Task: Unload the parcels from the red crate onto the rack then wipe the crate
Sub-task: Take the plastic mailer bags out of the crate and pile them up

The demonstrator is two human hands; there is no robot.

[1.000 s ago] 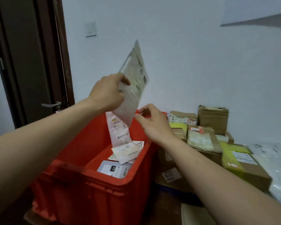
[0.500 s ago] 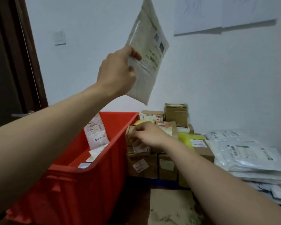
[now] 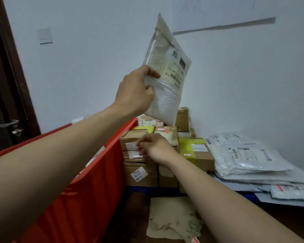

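**Q:** What does the view show?

**A:** A head-worn camera looks along two bare forearms reaching forward in a white-walled room. The left hand (image 3: 135, 90) is raised near the middle, gripping a padded mailer (image 3: 167, 71) by its left edge. The thumb lies across the front and the fingers curl behind. The mailer is off-white, upright and slightly tilted, with a printed label and barcode on its front. It hangs in the air above a stack of parcels.

**Q:** And the other hand?

**A:** The right hand (image 3: 154, 146) is lower, reaching to the labelled side of the upper cardboard boxes (image 3: 140, 172). Its fingers are blurred, so I cannot tell whether they hold anything or only touch a box.

**Q:** Where is the crate?

**A:** The red crate (image 3: 88, 199) fills the lower left, beneath the left forearm, with its right wall just beside the box stack. The arm hides most of the inside. A pale sliver shows by the rim, too hidden to name.

**Q:** What else is there?

**A:** To the right of the brown boxes sits a yellow-green box (image 3: 191, 148), then a loose pile of grey-white plastic mailer bags (image 3: 249, 160) with labels. A crumpled sheet of brown paper (image 3: 172, 218) lies low in front. On the far left is a dark door (image 3: 2, 102) with a metal handle (image 3: 7, 124). A light switch (image 3: 45, 35) is on the wall, and a large white sheet (image 3: 218, 13) hangs at the upper right.
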